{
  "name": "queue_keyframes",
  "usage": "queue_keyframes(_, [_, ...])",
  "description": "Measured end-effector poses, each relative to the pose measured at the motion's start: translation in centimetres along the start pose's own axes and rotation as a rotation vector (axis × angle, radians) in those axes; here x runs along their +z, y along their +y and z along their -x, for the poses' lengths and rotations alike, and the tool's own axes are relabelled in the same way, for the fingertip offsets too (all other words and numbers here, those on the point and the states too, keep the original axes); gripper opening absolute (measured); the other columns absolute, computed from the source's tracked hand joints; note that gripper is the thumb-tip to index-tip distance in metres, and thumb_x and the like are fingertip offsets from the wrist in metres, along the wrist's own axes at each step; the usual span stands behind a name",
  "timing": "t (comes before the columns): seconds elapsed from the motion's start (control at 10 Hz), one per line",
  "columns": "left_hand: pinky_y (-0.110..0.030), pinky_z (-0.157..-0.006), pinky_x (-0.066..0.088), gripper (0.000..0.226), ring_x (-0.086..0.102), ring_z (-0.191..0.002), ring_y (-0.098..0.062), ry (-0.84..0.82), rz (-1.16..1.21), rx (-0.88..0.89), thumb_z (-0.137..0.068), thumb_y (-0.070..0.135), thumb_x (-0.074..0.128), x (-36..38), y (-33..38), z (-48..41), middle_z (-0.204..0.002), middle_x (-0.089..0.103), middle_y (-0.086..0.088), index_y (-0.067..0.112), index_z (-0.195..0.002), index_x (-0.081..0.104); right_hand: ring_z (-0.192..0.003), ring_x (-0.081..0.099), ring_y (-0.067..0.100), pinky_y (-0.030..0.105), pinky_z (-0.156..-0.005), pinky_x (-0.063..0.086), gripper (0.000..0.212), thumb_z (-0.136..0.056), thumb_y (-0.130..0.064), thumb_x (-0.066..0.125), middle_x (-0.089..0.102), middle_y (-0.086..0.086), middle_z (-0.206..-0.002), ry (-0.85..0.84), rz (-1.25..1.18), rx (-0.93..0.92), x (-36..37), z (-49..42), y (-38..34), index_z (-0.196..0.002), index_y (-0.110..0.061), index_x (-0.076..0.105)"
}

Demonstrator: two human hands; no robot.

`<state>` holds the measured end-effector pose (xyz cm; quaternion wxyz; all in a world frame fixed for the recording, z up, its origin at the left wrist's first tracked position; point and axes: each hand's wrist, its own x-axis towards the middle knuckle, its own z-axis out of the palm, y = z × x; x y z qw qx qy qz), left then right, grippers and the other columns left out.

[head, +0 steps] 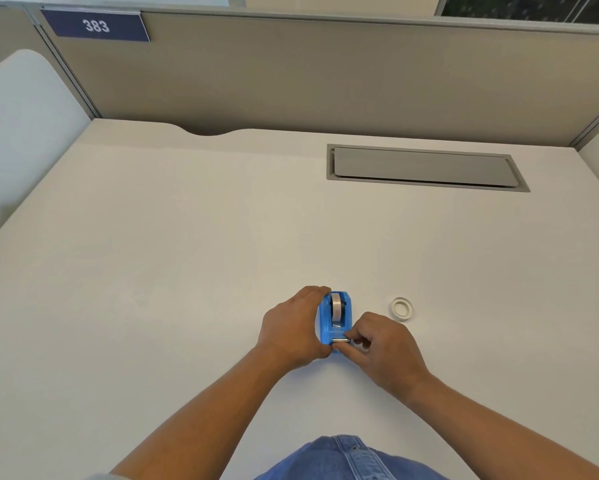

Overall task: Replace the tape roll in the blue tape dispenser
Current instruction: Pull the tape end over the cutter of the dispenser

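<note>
Your left hand (293, 329) clasps the blue tape dispenser (336, 315); your right hand (383, 348) pinches at its cutter end, a white ring (402, 308) nearby.

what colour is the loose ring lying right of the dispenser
White, seen in the head view: the ring.

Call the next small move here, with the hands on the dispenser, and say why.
Probably draw the tape end over the cutter. A roll already sits in the blue dispenser, the left hand steadies its side, the right hand pinches at the cutter end, and a thin, seemingly spent ring lies apart on the desk.
</note>
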<state>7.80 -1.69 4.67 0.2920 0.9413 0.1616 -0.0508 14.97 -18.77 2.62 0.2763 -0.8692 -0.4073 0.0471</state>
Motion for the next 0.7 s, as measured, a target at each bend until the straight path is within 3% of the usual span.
queue_keyframes(0.3, [-0.027, -0.086, 0.048, 0.092, 0.062, -0.104, -0.011, -0.014, -0.006, 0.004, -0.065, 0.041, 0.081, -0.1, 0.2, 0.0, -0.143, 0.045, 0.020, 0.034, -0.143, 0.034, -0.056, 0.043, 0.008, 0.015, -0.053, 0.035, 0.035, -0.075, -0.027, 0.080, 0.046, -0.015, -0.066, -0.095, -0.092, 0.133, 0.9, 0.3, 0.0, -0.076, -0.025, 0.045])
queue_keyframes(0.5, [-0.028, -0.087, 0.048, 0.090, 0.059, -0.111, -0.011, -0.035, -0.003, 0.011, -0.068, 0.040, 0.080, -0.1, 0.0, 0.2, -0.145, 0.042, 0.021, 0.036, -0.144, 0.031, -0.068, 0.052, 0.005, 0.012, -0.061, 0.041, 0.039, -0.071, -0.032, 0.081, 0.052, -0.018, -0.078, -0.166, -0.131, 0.132, 0.4, 0.8, 0.4, -0.095, -0.034, 0.050])
queue_keyframes(0.6, [-0.029, -0.093, 0.049, 0.092, 0.054, -0.122, -0.011, -0.073, -0.001, 0.009, -0.075, 0.029, 0.077, 0.4, -0.8, 0.2, -0.152, 0.035, 0.018, 0.035, -0.149, 0.022, -0.076, 0.055, 0.009, 0.018, -0.065, 0.047, 0.044, -0.073, -0.036, 0.075, 0.056, -0.016, -0.085, -0.179, -0.149, 0.132, -0.3, 1.6, 0.9, -0.108, -0.036, 0.049])
queue_keyframes(0.7, [-0.030, -0.099, 0.048, 0.086, 0.048, -0.130, -0.012, -0.036, 0.006, -0.061, -0.084, 0.010, 0.062, 0.6, -1.2, 0.7, -0.156, 0.030, 0.014, 0.034, -0.151, 0.015, -0.082, 0.056, 0.008, 0.016, -0.068, 0.046, 0.034, -0.079, -0.029, 0.069, 0.057, -0.017, -0.089, -0.140, -0.157, 0.170, -0.9, 2.2, 1.2, -0.107, -0.035, 0.050])
